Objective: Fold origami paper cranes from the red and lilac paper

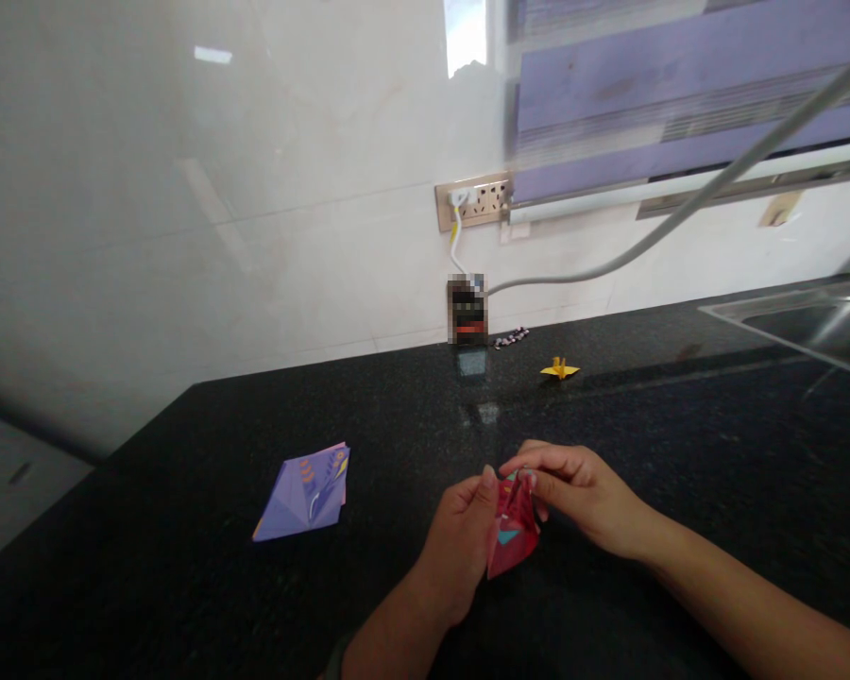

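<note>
Between my two hands is a red sheet of origami paper (514, 531), partly folded, with teal patches and a point hanging downward. My left hand (466, 524) grips its left edge, thumb on top near the upper corner. On the other side, my right hand (581, 491) pinches the paper's upper right part between thumb and fingers. Fingers cover some of the folds there. A small stack of purple patterned paper (304, 496), with a pink edge showing beneath, lies to the left. Beyond my right hand stands a yellow folded paper crane (559, 369).
The black countertop (184, 472) meets a pale tiled wall. A dark pixelated device (468, 312) stands against it below a socket panel (473, 200), beside a beaded strand (511, 338). A grey cable (652, 241) runs up rightward. A metal sink (822, 321) is at the right.
</note>
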`<state>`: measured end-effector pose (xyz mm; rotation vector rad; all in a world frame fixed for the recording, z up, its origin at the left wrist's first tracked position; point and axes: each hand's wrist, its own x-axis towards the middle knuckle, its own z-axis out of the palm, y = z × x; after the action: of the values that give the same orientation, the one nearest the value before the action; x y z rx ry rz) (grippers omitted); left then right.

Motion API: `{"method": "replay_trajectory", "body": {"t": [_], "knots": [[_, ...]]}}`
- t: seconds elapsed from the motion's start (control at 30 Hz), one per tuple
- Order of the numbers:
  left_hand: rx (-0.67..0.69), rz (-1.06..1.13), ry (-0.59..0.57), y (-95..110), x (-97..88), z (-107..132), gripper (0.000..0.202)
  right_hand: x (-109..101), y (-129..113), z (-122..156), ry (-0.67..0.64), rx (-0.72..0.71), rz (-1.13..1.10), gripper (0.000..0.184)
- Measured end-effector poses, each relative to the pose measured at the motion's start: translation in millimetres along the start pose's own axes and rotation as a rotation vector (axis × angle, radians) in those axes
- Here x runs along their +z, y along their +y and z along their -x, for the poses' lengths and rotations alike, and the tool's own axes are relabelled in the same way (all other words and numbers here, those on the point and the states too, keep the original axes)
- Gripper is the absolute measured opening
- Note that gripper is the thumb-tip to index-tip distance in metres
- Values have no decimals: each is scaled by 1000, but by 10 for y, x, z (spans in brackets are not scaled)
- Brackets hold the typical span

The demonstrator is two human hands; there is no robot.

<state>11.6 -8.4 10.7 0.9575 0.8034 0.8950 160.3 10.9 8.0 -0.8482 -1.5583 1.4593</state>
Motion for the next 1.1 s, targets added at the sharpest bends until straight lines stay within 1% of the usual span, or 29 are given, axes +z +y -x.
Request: {"method": "replay_trajectory", "body": {"t": [0.1, 0.23, 0.53, 0.77, 0.93, 1.1], "knots": [[6, 57, -22, -5, 2, -10, 50, 11, -14, 4, 1, -13, 16, 21], [1, 67, -55, 4, -12, -18, 45, 24, -9, 1, 6, 4, 32, 21], [57, -96, -61, 4, -62, -4, 42, 38, 13, -12, 47, 48, 21, 23], [33, -183, -25, -2, -79, -7, 44, 37, 34, -2, 33, 35, 7, 24], [47, -239, -44, -3, -94, -13, 46, 40, 22, 0, 30, 34, 10, 25], [71, -347, 5, -38, -141, -18, 43, 44, 24, -5, 59, 45, 23, 24]]}}
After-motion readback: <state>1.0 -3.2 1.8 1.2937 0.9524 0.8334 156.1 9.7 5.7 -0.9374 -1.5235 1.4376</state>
